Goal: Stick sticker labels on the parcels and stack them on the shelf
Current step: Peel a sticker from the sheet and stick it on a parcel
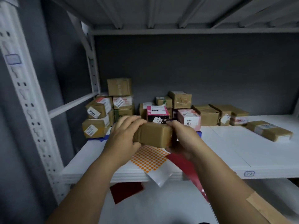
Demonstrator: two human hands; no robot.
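Seemingly mid-handling, a brown taped parcel (153,135) was held in the head view just above the front of the white shelf (226,152), gripped at both ends. The left hand (124,133) was curled over the parcel's left end with fingers wrapped across its top edge, and the right hand (179,138) was closed round the right end, thumb beneath. No sticker could be made out on the faces that showed. Directly under the parcel a sheet of orange dot stickers (148,159) lay on the shelf, its white corner hanging over the front edge, beside a red sheet (182,160). Behind, stacked parcels (110,109) were piled at the back left, a pink box (189,118) stood just beyond the hands, and a flat parcel (270,130) lay well apart to the right. A slip was judged possible, since the taped wrapping looked smooth and only the ends were held. The overhanging sticker sheet could be brushed off the shelf by a forearm, and the crowded boxes close behind could be knocked if the parcel were pushed in carelessly.
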